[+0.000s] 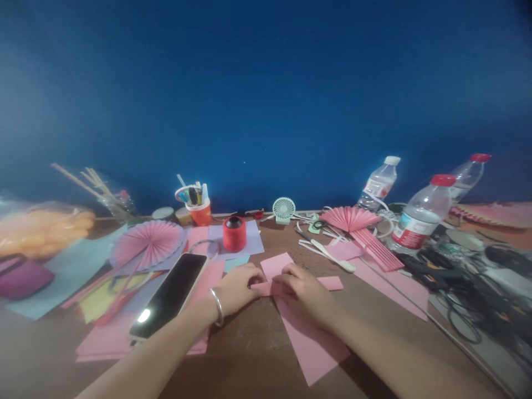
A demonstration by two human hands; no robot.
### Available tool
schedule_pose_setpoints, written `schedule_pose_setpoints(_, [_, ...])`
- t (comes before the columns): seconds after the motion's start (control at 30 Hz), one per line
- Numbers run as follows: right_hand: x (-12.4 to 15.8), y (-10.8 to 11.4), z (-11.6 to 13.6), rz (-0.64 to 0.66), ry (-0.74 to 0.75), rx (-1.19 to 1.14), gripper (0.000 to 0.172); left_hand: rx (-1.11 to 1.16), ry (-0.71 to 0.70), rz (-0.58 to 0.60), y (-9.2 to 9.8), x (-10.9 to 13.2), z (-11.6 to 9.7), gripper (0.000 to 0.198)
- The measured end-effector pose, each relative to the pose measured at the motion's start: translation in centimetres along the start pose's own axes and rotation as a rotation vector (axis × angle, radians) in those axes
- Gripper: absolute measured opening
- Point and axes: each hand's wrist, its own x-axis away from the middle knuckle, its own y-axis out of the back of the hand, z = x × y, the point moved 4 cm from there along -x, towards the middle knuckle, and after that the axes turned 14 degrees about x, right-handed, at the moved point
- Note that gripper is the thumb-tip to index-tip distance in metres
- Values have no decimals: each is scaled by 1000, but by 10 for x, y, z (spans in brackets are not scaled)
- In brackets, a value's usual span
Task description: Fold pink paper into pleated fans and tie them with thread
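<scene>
A narrow folded strip of pink paper (332, 283) lies crosswise over a longer pink paper sheet (305, 343) on the brown table. My left hand (241, 285), with a silver bangle at its wrist, pinches the strip's left end. Over the strip's middle is my right hand (305, 291), its fingers bent and pressed on the paper. Part of the strip is hidden under those fingers. Left of my hands, a black-screened phone (174, 293) rests on pink and purple papers.
Behind stand a red thread spool (234, 235), a small green fan (284, 209) and a red cup of pens (200, 213). Pleated paper fans lie at left (147, 244) and right (351, 218). Plastic bottles (419, 216) and tangled cables (461, 310) crowd the right side.
</scene>
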Motion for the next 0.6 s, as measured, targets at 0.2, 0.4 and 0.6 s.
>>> schedule_pose_setpoints(0.2, [-5,1,-6,183,-135,-97,16,324,162,68,-12,2,5,22])
schedule_pose_setpoints(0.4, [-7,8,-8,293,-257,-212,22,603,306,65,-15,3,6,21])
schedule_pose_setpoints(0.6, [-6,10,-4,320,-284,-250,26,807,446,61,-18,7,12,24])
